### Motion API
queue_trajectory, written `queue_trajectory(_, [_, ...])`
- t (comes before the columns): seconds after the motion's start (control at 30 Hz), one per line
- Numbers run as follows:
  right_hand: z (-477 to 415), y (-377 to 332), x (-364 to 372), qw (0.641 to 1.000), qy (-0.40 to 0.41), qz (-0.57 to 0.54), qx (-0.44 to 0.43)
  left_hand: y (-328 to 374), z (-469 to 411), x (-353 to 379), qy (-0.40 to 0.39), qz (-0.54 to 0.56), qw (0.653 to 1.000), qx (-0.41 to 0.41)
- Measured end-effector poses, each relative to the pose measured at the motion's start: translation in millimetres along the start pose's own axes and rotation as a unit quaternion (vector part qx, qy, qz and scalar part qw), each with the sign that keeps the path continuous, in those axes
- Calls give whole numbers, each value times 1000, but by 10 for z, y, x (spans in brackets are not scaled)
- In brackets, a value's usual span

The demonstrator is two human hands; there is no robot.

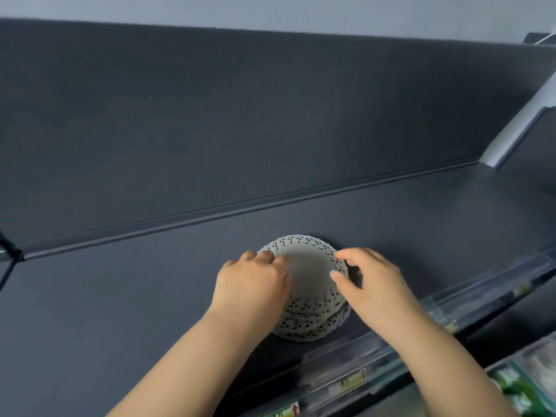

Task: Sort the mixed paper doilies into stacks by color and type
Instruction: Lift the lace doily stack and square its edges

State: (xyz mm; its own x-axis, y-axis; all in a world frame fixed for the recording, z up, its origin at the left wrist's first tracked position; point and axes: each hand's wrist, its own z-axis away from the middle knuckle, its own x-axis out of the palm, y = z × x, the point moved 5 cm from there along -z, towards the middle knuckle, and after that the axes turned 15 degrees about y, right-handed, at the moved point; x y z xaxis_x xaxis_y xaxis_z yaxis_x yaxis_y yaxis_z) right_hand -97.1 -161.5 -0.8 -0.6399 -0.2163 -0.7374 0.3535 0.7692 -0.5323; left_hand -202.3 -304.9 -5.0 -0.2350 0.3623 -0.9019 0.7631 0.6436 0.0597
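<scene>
at the front of the shelf (120, 296), just behind the price rail (340, 383), l hand (252, 281) curls on the left rim of the doily stack (310, 272), r hand (373, 281) pinches its right rim. lace sheets prob cling: several may lift together, or tear.

Doilies (310, 284) on the shelf (120, 296) near its front edge, left hand (252, 284) at their left side, right hand (373, 281) at their right, back wall (240, 115) behind.

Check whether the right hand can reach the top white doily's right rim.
Likely yes: the right hand has its thumb on the top white doily there, and the left hand sits on the opposite rim, clear of it.
</scene>
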Motion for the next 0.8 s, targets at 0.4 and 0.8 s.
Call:
queue_trajectory(0.4, [-557,554,408,945,-163,-210,189,156,124,196,-13,-82,985,-152])
queue_trajectory(0.8, [-655,540,613,912,-347,-165,143,329,45,245,-2,-138,969,-205])
